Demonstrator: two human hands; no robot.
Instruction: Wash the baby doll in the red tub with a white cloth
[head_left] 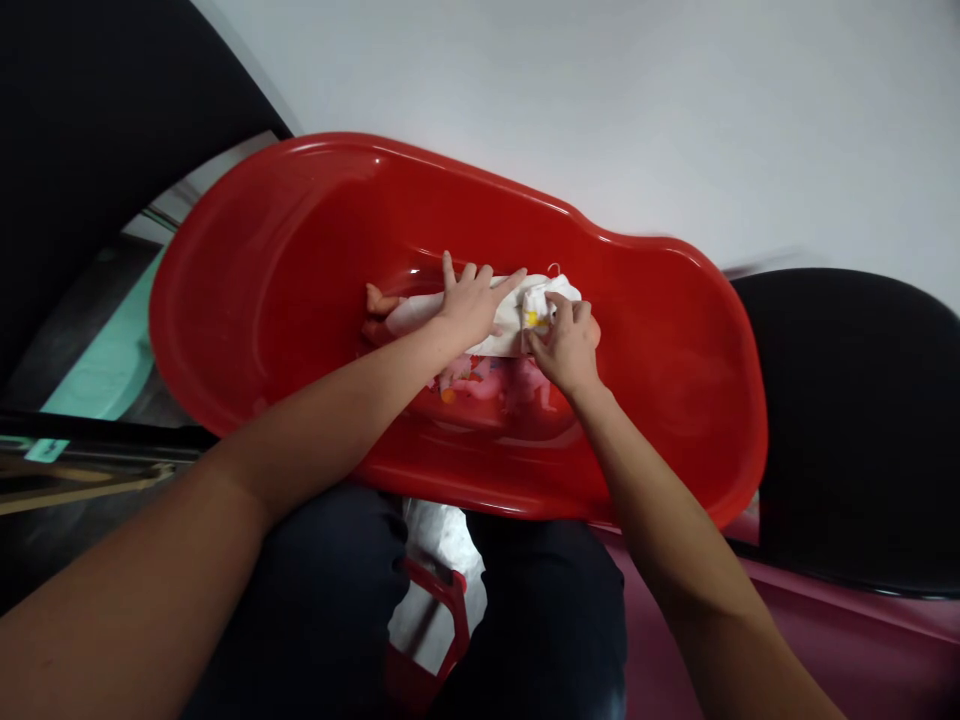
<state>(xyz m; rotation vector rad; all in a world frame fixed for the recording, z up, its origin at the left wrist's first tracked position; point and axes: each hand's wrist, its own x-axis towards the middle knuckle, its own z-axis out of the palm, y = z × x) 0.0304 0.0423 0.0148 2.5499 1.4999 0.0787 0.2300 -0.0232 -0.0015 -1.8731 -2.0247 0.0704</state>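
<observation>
A doll in white clothing (415, 312) lies in a red baby bathtub (660, 300), its bare feet (381, 300) to the left. My left hand (472, 303) rests on the middle of the clothing with its fingers spread. At the doll's other end, my right hand (570, 345) has thumb and fingers closed on a folded white cloth (536, 305) with a yellow mark. Behind that cloth a thin pale loop (554, 268) sticks up. My right hand and the cloth hide most of the doll's head.
Pink printed figures (487, 385) show on the tub floor. Black rounded seats flank the tub, one at right (847, 430). A white wall (600, 110) rises behind. Below, between my knees, stands a red container with a handle (450, 600). A mint-green piece (112, 360) lies at left.
</observation>
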